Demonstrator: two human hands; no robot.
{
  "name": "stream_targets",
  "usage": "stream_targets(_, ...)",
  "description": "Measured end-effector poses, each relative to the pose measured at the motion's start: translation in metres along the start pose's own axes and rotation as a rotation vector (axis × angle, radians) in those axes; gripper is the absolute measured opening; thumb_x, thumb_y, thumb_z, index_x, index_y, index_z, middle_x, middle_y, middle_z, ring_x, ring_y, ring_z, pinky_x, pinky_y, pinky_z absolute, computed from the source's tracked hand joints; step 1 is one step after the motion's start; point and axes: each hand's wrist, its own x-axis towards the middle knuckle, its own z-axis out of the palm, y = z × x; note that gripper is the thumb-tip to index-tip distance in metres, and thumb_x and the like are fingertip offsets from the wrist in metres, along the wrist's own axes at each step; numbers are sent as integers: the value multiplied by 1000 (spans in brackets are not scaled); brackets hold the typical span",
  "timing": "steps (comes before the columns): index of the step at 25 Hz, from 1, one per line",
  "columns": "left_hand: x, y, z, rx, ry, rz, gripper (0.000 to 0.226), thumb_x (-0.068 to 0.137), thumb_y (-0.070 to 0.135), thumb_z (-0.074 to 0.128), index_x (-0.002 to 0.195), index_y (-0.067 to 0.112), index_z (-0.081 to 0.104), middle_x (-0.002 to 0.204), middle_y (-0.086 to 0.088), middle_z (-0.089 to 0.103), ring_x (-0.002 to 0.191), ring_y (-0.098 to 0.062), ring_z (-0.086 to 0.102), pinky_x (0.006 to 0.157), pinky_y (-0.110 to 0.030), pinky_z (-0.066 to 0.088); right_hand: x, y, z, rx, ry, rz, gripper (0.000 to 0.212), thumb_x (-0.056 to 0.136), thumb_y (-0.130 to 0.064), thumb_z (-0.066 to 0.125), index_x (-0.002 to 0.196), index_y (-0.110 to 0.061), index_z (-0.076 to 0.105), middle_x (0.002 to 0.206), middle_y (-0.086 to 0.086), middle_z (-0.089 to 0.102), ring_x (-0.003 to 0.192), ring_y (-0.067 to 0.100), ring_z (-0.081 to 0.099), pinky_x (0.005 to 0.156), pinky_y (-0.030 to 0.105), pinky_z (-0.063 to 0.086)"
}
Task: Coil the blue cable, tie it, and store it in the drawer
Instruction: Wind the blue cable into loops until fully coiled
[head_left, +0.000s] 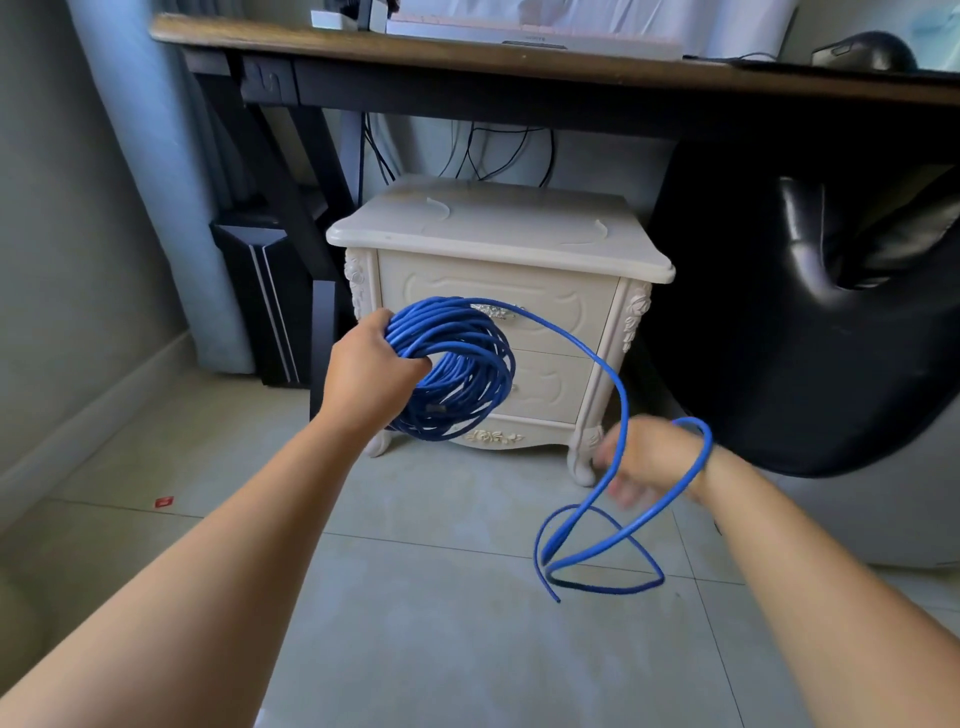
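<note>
My left hand (371, 364) grips a thick coil of the blue cable (462, 369), held up in front of the cream nightstand. A loose strand arcs from the coil's top to the right and down past my right hand (649, 462). That hand is blurred, with its fingers spread, and the strand loops over its wrist. The free tail (597, 561) curls in a loop on the floor tiles, its end lying lower left of the loop. Both drawers of the nightstand (498, 291) are shut, and the coil partly hides the upper handle.
A dark wooden desk (467, 57) spans the top, with cables hanging behind the nightstand. A black office chair (831, 312) stands at the right and a black computer tower (260, 291) at the left. A small red scrap (164, 502) lies on the pale floor tiles.
</note>
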Motion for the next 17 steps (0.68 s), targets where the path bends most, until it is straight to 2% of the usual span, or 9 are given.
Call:
stream_targets(2, 1, 2, -1, 47, 40, -3, 19, 77, 15, 68, 89, 17, 54, 77, 2, 59, 71, -20, 59, 61, -33, 50, -9, 3, 13, -271, -409, 132, 28, 98, -14, 48, 121, -5, 58, 84, 3, 70, 79, 23, 69, 68, 35, 55)
stream_targets(4, 1, 1, -1, 104, 79, -17, 18, 77, 15, 67, 89, 16, 53, 74, 4, 57, 71, -21, 58, 60, -32, 47, -7, 1, 16, -450, -508, 189, 30, 99, -18, 47, 125, -8, 58, 90, -4, 71, 82, 17, 66, 67, 29, 50)
stream_targets(7, -1, -2, -2, 155, 56, -9, 19, 76, 14, 67, 88, 15, 53, 73, 5, 57, 72, -22, 59, 60, -33, 48, 5, -5, 6, -598, -181, 154, 29, 98, -18, 52, 122, -8, 63, 114, 5, 71, 87, 19, 62, 66, 28, 49)
stream_targets(9, -3, -1, 0, 181, -26, 43, 20, 75, 14, 69, 89, 16, 54, 74, 4, 60, 73, -22, 61, 64, -37, 54, 8, -7, 1, -305, 187, 0, 36, 92, -23, 59, 127, -12, 61, 121, 5, 67, 101, 19, 62, 81, 29, 50)
stream_targets(10, -5, 0, 1, 200, -76, 81, 21, 75, 15, 69, 90, 18, 55, 75, 4, 62, 73, -22, 62, 66, -39, 55, 5, -10, 5, -65, 293, -141, 51, 88, -30, 66, 136, -20, 52, 129, -1, 60, 114, 16, 56, 91, 28, 45)
stream_targets(11, -8, 3, 3, 219, -126, 120, 20, 75, 15, 69, 90, 18, 55, 75, 3, 63, 73, -21, 63, 66, -40, 56, -1, -20, 10, 118, 323, -315, 73, 81, -37, 73, 145, -28, 39, 140, -6, 47, 128, 12, 44, 102, 26, 37)
stream_targets(13, -15, 10, 8, 228, -213, 180, 21, 75, 14, 70, 89, 19, 55, 75, 4, 63, 72, -20, 62, 67, -40, 55, -11, -42, 24, 90, 350, -566, 107, 70, -44, 81, 152, -38, 14, 156, -9, 21, 145, 9, 17, 118, 29, 19)
stream_targets(15, -22, 21, 12, 193, -279, 222, 22, 73, 13, 70, 88, 19, 55, 75, 5, 63, 73, -19, 62, 67, -36, 54, -9, -51, 43, -59, 439, -695, 113, 68, -47, 80, 153, -40, 5, 161, -8, 10, 149, 16, 7, 122, 37, 12)
stream_targets(17, -26, 29, 13, 129, -326, 231, 22, 72, 10, 70, 87, 17, 56, 74, 4, 63, 72, -20, 62, 65, -34, 51, -3, -50, 50, -31, 549, -722, 102, 72, -37, 78, 152, -37, 14, 156, -6, 24, 143, 17, 22, 117, 36, 24)
